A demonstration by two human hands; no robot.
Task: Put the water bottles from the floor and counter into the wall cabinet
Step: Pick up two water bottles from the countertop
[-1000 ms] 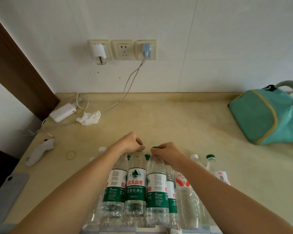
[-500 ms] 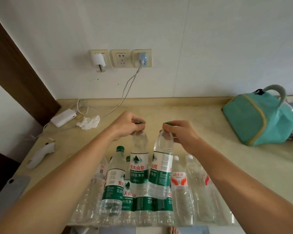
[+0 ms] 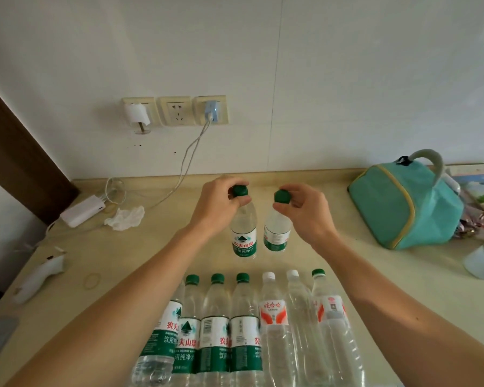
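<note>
Head view: the left hand pinches the green cap of one water bottle, fingers curled tight around the neck, and the right hand pinches the cap of a second bottle the same way. Both bottles hang side by side in the air above the counter. Nearer the person, a row of bottles stands on the counter. A teal bag sits at the right, a white charger at the left.

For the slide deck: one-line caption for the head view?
Left hand and right hand each lift a green-capped bottle by its neck above the bottle row.
</note>
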